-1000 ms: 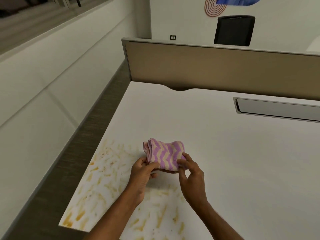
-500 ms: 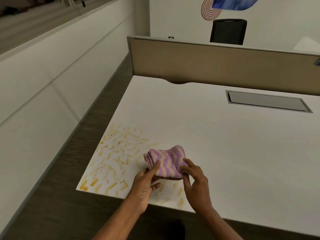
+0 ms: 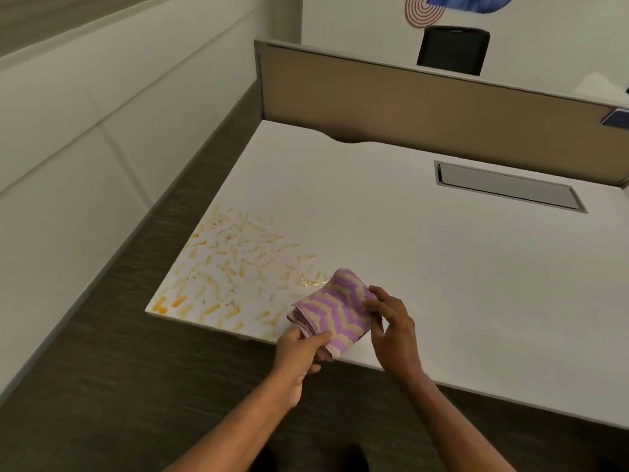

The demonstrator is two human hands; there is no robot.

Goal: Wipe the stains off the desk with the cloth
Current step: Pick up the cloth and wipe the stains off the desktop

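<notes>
A folded cloth (image 3: 332,310) with purple and cream zigzags sits over the front edge of the white desk (image 3: 425,267). My left hand (image 3: 299,352) pinches its near corner from below. At the cloth's right edge, my right hand (image 3: 391,327) grips it with the fingertips. Yellow-orange stains (image 3: 231,267) are smeared across the desk's front left corner, just left of the cloth. One wet glistening patch (image 3: 309,281) lies right beside the cloth's far edge.
A tan partition panel (image 3: 425,107) closes the desk's far side. A grey cable hatch (image 3: 507,185) is set into the desk at the back right. A black chair (image 3: 452,49) stands beyond the panel. Dark floor and a white wall run along the left.
The view has pulled back and turned left, so the desk's front edge now shows. The cloth has tilted and shifted toward the front edge, still held in both hands.
</notes>
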